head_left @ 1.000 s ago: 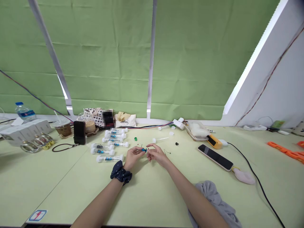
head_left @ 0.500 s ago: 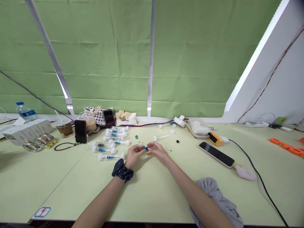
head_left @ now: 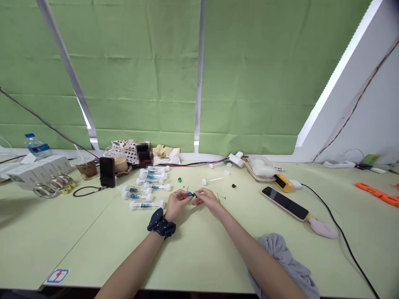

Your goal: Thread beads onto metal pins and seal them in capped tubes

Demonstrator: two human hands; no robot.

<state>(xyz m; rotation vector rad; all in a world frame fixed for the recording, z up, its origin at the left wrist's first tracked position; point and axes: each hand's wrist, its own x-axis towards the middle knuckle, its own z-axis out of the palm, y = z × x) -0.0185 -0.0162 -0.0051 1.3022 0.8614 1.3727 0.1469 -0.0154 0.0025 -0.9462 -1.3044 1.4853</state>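
Note:
Over the middle of the table, my left hand (head_left: pixel 177 202) and my right hand (head_left: pixel 208 200) meet fingertip to fingertip. Between them they pinch a small shiny blue piece (head_left: pixel 191 194) with a dark part at its right end; its exact kind is too small to make out. Thin wire pieces (head_left: pixel 220 197) lie just right of my right hand. Beyond the hands sit a small green piece (head_left: pixel 180 180) and a small black piece (head_left: pixel 234 186). Left of my left hand lie several clear tubes (head_left: pixel 146 205) with white caps and blue pieces inside.
An uncapped clear tube (head_left: pixel 215 179) and a white cap (head_left: pixel 227 172) lie farther back. To the right are a phone (head_left: pixel 285 202), a yellow device (head_left: pixel 283 182), a plastic tray (head_left: pixel 260 169) and a grey cloth (head_left: pixel 283 261). Drink cups (head_left: pixel 85 167) and a black phone-like device (head_left: pixel 107 172) stand left.
The view has shifted very slightly. Both hands stay in nearly the same place, still pinching the blue piece, with only small finger movements.

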